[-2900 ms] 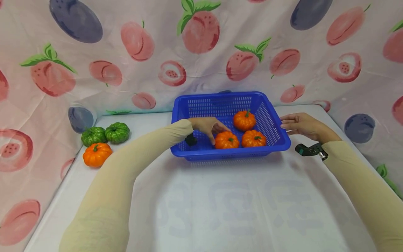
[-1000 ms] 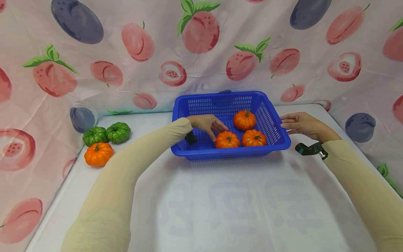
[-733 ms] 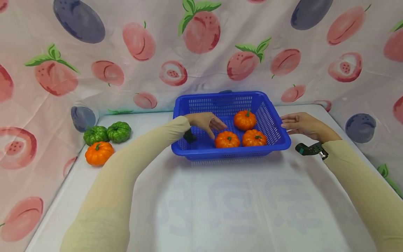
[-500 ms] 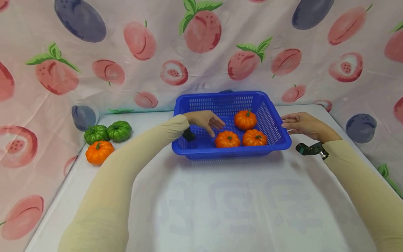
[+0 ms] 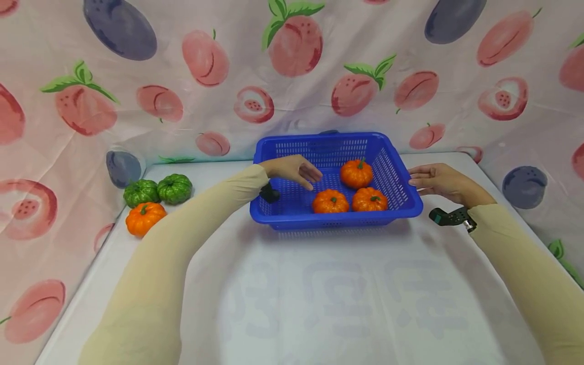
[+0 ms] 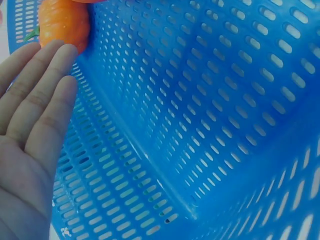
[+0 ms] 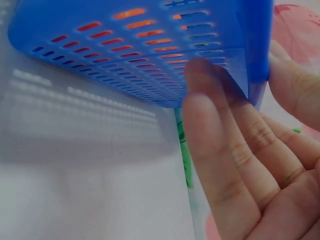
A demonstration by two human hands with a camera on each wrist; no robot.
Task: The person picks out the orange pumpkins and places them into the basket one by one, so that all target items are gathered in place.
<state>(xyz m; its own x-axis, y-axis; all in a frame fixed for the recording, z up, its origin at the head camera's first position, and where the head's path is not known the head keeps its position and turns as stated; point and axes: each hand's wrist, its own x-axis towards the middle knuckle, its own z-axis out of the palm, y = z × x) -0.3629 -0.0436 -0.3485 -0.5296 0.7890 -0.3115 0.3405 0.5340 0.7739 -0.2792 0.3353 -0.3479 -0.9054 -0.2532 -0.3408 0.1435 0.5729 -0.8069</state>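
My left hand (image 5: 294,169) hovers over the left part of a blue plastic basket (image 5: 335,219), fingers apart and nothing in them. Below and right of it, an orange pumpkin (image 5: 330,202) lies by the basket's front wall. A second orange pumpkin (image 5: 370,199) sits beside that one, and a third pumpkin (image 5: 356,174) lies behind them. In the left wrist view the palm and fingers (image 6: 42,110) show bare before the slotted wall. My right hand (image 5: 444,183) holds the basket's right rim (image 7: 257,50), thumb on one side and fingers under it.
On the table's left side, two green pumpkins (image 5: 175,188) stand behind an orange pumpkin (image 5: 145,218), close together. The white-covered table (image 5: 337,289) stretches in front of the basket. A fruit-print cloth (image 5: 292,91) hangs just behind it.
My left hand has come off the front-left orange pumpkin and moved up and to the left. That pumpkin stays in the basket. My right hand has kept its place at the rim.
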